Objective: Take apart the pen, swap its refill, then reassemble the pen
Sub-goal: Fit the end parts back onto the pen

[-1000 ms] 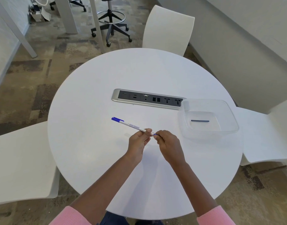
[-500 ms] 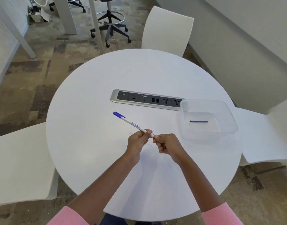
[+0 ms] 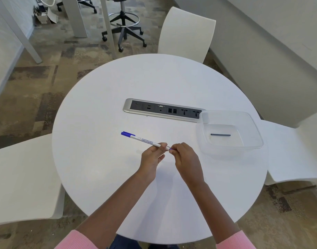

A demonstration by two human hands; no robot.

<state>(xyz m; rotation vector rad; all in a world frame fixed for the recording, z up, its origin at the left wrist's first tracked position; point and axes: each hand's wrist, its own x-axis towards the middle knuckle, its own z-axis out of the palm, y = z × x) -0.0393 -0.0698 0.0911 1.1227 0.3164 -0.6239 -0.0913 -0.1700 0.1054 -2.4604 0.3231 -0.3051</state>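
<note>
A white pen (image 3: 145, 140) with a blue cap at its far left end is held above the round white table (image 3: 103, 173). My left hand (image 3: 153, 156) pinches the barrel near its right end. My right hand (image 3: 183, 156) pinches the small blue end piece at that same end, fingers curled round it. The two hands almost touch. A short dark refill (image 3: 220, 135) lies flat in a clear plastic tray (image 3: 206, 115) to the right of my hands.
A grey power and data socket strip (image 3: 163, 110) is set into the table beyond the pen, touching the tray's far left corner. White chairs stand at the left (image 3: 19, 177), the far side (image 3: 186, 31) and the right (image 3: 294, 151).
The pen and both hands have stayed nearly in place; the pen's capped end has dipped slightly, and my right hand's grip at the end piece has turned a little.
</note>
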